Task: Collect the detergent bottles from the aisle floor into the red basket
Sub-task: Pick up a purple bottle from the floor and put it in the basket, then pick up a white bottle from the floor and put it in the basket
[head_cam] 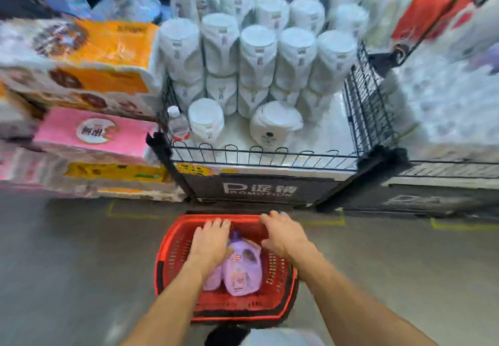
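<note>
— Hands first. The left hand?
— Flat, fingers straight, low over the red basket.
— The right hand?
— At the far rim. Blur prevents telling whether it grips.
— Detergent?
— One purple detergent bottle lies inside the basket, cap toward the far rim. A second bottle shows partly beneath the left forearm. The basket stands on the aisle floor.

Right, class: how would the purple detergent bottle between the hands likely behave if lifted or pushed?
The purple detergent bottle looks like moulded plastic, so probably stiff. Its handle should ease gripping. Lying flat in the red basket, it would likely slide, not roll.
</note>
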Demonstrator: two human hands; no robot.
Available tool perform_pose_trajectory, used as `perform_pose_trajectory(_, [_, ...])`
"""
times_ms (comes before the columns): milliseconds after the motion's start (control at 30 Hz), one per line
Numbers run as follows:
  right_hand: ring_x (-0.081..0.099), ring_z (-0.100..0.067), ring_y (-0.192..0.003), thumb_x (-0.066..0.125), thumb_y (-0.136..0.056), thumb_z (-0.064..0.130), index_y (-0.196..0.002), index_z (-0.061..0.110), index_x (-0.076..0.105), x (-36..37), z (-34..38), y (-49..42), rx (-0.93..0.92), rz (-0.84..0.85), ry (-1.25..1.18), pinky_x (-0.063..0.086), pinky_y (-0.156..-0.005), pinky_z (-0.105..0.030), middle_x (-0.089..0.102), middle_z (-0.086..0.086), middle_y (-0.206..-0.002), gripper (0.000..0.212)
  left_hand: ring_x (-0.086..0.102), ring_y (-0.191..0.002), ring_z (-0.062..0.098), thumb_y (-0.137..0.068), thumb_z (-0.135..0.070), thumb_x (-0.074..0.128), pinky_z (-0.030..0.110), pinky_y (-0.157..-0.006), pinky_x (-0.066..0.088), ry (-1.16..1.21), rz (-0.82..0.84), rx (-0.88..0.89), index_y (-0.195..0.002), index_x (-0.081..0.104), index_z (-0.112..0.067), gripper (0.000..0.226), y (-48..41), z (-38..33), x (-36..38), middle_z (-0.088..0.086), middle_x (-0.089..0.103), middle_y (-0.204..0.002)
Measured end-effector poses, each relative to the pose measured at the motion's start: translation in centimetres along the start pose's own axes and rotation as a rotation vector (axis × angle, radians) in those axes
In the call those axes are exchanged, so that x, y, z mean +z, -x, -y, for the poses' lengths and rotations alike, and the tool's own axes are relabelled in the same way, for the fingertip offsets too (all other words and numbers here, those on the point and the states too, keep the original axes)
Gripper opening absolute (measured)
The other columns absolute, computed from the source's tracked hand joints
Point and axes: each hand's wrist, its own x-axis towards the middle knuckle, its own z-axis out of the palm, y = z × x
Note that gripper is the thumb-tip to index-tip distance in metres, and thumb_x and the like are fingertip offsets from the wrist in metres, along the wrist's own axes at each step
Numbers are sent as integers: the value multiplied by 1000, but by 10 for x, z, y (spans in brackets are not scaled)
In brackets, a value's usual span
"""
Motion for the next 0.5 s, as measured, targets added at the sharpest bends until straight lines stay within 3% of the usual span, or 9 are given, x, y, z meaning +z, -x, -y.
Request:
perform_pose_trajectory(100, [47,-34,-129,69,-86,34,-138,21,49,-31,4,45,47,-47,-1,50,-96,-48,51,-10,-133,57,49,-127,27,-86,-54,64,43,-98,43,-59,-44,66,-144,38,-22,71,19,-13,-31,2,49,-137])
perform_pose_trajectory(267, [49,-35,-129,69,-89,43,-140,23,48,-66,-21,104,164,-222,-12,48,-98,-52,52,-11,-136,59,50,-128,29,-85,-51,66,46,-100,44,-159,-196,227,-141,40,-23,67,20,-56,-109,4,50,-138])
perform_pose_trajectory(500, [51,-37,-126,67,-92,38,-139,20,49,-81,-139,237,448,-357,-112,48,-96,-51,54,-13,-133,54,53,-121,30,-86,-45,68,45,-91,51,-302,-312,540,-136,46,-22,59,44,-215,-177,6,54,-130])
